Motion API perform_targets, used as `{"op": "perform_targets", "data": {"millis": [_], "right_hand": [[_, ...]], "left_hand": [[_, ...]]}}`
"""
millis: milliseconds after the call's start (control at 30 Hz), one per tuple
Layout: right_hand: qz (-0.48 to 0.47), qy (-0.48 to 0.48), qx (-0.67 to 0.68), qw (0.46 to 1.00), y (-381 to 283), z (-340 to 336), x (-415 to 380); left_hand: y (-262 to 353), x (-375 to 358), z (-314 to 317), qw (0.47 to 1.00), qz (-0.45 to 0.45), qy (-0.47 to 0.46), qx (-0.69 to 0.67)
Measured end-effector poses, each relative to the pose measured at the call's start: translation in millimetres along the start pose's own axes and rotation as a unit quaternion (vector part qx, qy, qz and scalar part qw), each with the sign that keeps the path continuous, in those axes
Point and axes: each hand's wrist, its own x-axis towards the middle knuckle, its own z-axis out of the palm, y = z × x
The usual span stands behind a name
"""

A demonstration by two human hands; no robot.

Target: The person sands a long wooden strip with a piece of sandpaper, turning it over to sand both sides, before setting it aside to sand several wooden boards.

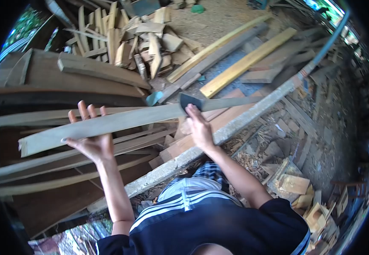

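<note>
A long, pale, slightly curved wooden board runs across the view, its left end raised toward me. Beneath it, my left hand holds it up, with the fingers spread past the far edge and the thumb at the near edge. My right hand grips a dark sheet that looks like sandpaper, folded over the board's middle. The sheet touches the board, and the palm side of the right hand is hidden. Beyond the sheet, the board's narrower right part stretches toward a concrete post.
The concrete post crosses diagonally in front of my body. Curved planks are stacked at left. Offcuts are heaped at the back, near yellowish beams. Wood scraps and shavings cover the ground at right.
</note>
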Motion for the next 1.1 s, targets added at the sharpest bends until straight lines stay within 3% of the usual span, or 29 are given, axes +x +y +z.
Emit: {"op": "perform_targets", "data": {"millis": [33, 100, 133, 167, 200, 233, 267, 300, 367, 433, 500, 600, 667, 733, 767, 833, 900, 967, 1100], "right_hand": [[0.031, -0.013, 0.031, 0.999, 12.3, -1.1, -5.4], [0.238, -0.036, 0.112, 0.964, 37.0, -10.4, -6.0], [0.136, -0.007, -0.053, 0.989, 70.2, -4.0, -16.1], [0.029, 0.03, -0.218, 0.975, 95.9, 6.4, -23.3], [0.313, -0.106, -0.032, 0.943, 44.9, -10.6, -1.0], [0.134, 0.01, -0.034, 0.99, 35.4, 11.5, -7.9], [0.252, -0.126, 0.034, 0.959, -22.9, -2.6, 16.2], [0.109, -0.041, 0.06, 0.991, -39.2, 21.6, 11.8], [-0.018, -0.05, 0.064, 0.996, -100.0, 28.7, 28.6], [-0.056, -0.065, 0.152, 0.985, -139.9, 36.7, 36.7], [-0.096, -0.092, 0.152, 0.979, -161.3, 29.1, 43.6], [-0.09, -0.086, 0.152, 0.981, -129.0, 27.5, 36.3], [-0.022, -0.075, 0.08, 0.994, -73.3, 23.8, 21.7], [0.132, -0.104, 0.04, 0.985, -12.6, 14.9, 4.2], [0.076, -0.057, -0.054, 0.994, 20.7, 19.4, -3.8], [0.167, -0.088, -0.025, 0.982, 4.6, 20.2, 3.7], [0.094, -0.081, 0.046, 0.991, -56.2, 27.0, 19.0], [-0.039, -0.071, 0.069, 0.994, -116.0, 45.7, 34.8], [-0.115, -0.083, 0.184, 0.973, -177.2, 41.4, 48.0]], "left_hand": [[2.5, 3.8, -10.7, 0.998, -0.029, -0.04, -0.025], [3.5, 0.4, -17.6, 0.992, -0.087, -0.081, -0.044], [-1.7, -1.3, -26.1, 0.991, -0.094, -0.093, -0.033], [-7.9, -4.1, -30.6, 0.988, -0.106, -0.108, -0.025], [-13.3, -10.1, -28.6, 0.989, -0.113, -0.091, -0.02], [-14.5, -9.8, -30.9, 0.989, -0.113, -0.091, -0.024], [-18.2, -10.5, -34.7, 0.99, -0.108, -0.088, -0.023], [-22.8, -11.6, -36.7, 0.99, -0.108, -0.087, -0.023], [-23.4, -11.8, -41.6, 0.99, -0.109, -0.088, -0.019], [-21.8, -12.0, -46.4, 0.988, -0.115, -0.097, -0.033], [-18.0, -14.4, -48.2, 0.985, -0.125, -0.111, -0.038], [-17.0, -11.5, -51.3, 0.983, -0.123, -0.121, -0.055], [-15.5, -13.5, -48.4, 0.984, -0.136, -0.101, -0.05], [-16.8, -14.0, -49.5, 0.986, -0.13, -0.093, -0.048], [-17.6, -15.1, -50.4, 0.987, -0.131, -0.088, -0.041], [-21.3, -14.2, -57.5, 0.985, -0.132, -0.105, -0.045], [-22.7, -14.8, -55.1, 0.986, -0.128, -0.101, -0.037], [-24.2, -9.8, -61.3, 0.987, -0.123, -0.104, -0.028], [-19.5, -4.5, -74.2, 0.981, -0.147, -0.116, -0.056]]}}
